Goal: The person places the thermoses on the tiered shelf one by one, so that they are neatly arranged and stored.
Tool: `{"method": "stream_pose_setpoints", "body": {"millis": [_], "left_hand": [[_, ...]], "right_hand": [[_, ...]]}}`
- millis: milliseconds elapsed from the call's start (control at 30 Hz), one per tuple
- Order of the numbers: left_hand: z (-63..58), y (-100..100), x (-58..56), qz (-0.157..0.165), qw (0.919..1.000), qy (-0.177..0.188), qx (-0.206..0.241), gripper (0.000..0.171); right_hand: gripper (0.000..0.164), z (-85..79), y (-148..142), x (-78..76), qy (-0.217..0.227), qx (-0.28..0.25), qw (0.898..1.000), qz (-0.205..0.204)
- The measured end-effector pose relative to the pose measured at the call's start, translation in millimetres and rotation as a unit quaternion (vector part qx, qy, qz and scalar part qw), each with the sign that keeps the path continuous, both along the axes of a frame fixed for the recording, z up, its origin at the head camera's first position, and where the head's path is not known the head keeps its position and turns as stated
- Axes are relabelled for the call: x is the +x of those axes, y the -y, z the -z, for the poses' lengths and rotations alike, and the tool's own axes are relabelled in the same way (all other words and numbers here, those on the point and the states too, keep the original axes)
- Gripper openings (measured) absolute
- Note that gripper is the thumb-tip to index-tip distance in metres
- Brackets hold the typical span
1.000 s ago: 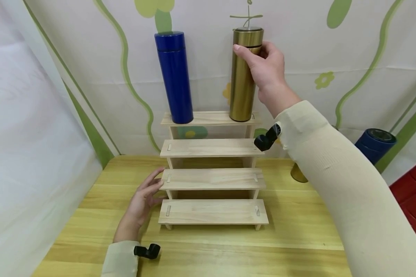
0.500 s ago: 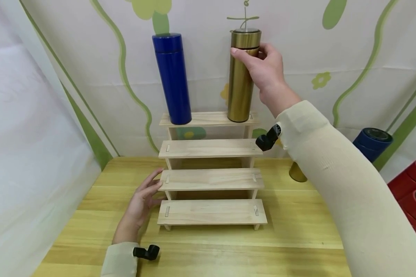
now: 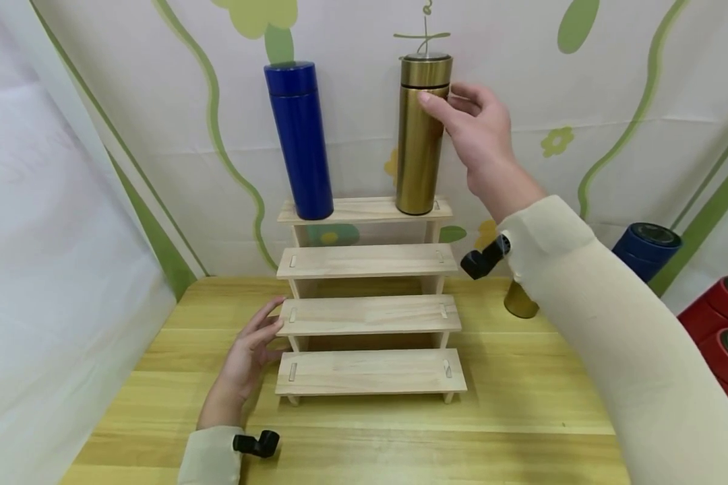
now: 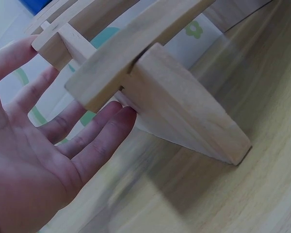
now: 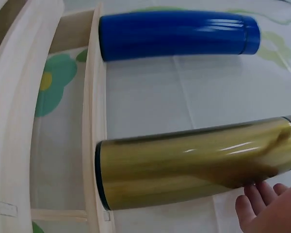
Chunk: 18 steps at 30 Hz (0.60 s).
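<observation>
A gold vacuum flask [image 3: 418, 148] stands upright at the right end of the top step of a wooden stepped rack [image 3: 370, 370]. My right hand [image 3: 482, 128] is at its upper part, thumb in front of the body and fingers loosely spread at its right side; whether they still touch it is hard to tell. A blue flask [image 3: 301, 145] stands at the left end of that step, seen too in the right wrist view. My left hand [image 3: 247, 360] rests its extended fingertips against the rack's left side, with the fingers [image 4: 106, 131] near the lower steps in the left wrist view.
At the right stand a dark blue flask [image 3: 646, 252], two red flasks [image 3: 724, 364] and a gold one [image 3: 520, 303] partly hidden by my right sleeve. A patterned white cloth [image 3: 364, 87] hangs behind the wood-grain table [image 3: 352, 438].
My right hand has loosened from the gold flask and shifted right, its thumb sliding back across the front. The flask stays on the top step. My left hand keeps its place.
</observation>
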<state>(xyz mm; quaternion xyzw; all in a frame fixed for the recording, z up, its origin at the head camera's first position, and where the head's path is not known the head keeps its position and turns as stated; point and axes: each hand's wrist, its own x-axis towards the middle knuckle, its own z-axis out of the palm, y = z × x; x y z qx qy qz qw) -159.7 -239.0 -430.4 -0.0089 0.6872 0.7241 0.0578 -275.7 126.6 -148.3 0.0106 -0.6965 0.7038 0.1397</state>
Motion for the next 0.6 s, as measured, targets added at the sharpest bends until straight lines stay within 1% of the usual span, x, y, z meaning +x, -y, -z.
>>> {"method": "stream_pose_setpoints", "body": {"millis": [100, 167, 333, 433, 600], "left_hand": [[-0.4, 0.7, -0.7, -0.002, 1.0, 0.0, -0.002, 0.056], [-0.6, 1.3, -0.8, -0.002, 1.0, 0.0, -0.002, 0.056], [-0.5, 3.8, -0.8, -0.003, 1.0, 0.001, 0.001, 0.055], [-0.5, 5.2, -1.3, -0.003, 1.0, 0.001, 0.001, 0.057], [-0.4, 5.5, -1.3, -0.001, 1.0, 0.001, 0.003, 0.058]], "right_hand": [[0.072, 9.8, -8.5, 9.5, -0.017, -0.032, 0.999, -0.002], [0.072, 17.3, -13.4, 16.1, -0.029, -0.041, 0.999, -0.003], [0.071, 38.6, -25.1, 32.5, -0.059, -0.041, 0.997, -0.012], [0.065, 52.2, -31.5, 42.3, -0.071, -0.047, 0.996, -0.024], [0.054, 72.7, -40.0, 60.5, -0.073, -0.05, 0.996, -0.032]]}}
